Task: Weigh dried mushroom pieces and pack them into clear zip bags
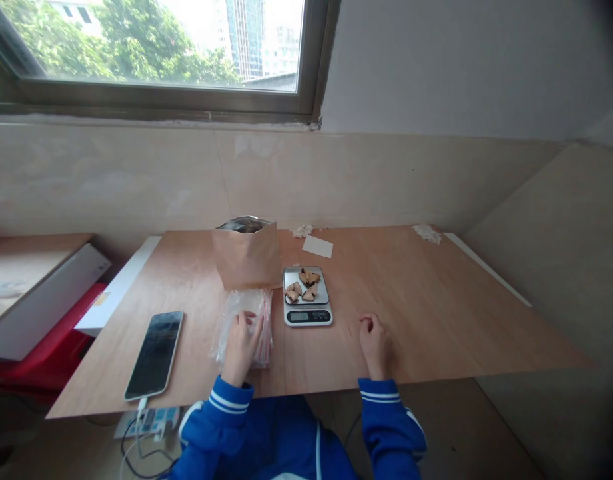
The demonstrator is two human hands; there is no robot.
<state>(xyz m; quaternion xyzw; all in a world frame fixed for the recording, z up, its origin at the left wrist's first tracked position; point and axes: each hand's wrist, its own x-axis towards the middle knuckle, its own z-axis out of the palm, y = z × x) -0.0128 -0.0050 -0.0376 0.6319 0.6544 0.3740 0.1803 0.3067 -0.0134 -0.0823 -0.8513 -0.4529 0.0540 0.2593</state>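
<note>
- left hand (240,348) is on a clear plastic zip bag with red-striped edges (227,328), fingers (249,320) bunched together on top, not really clamped
- bag lies near the front edge of the light wood table (436,320), just left of a silver digital kitchen scale (307,317)
- scale's tray holds dried brown chunks (309,278)
- right hand (375,345) rests on the wood right of the scale, fingers (367,322) curled together
- tall brown kraft paper bag (247,257) stands just behind the zip bag
- black smartphone (154,355) lies flat near the left edge
</note>
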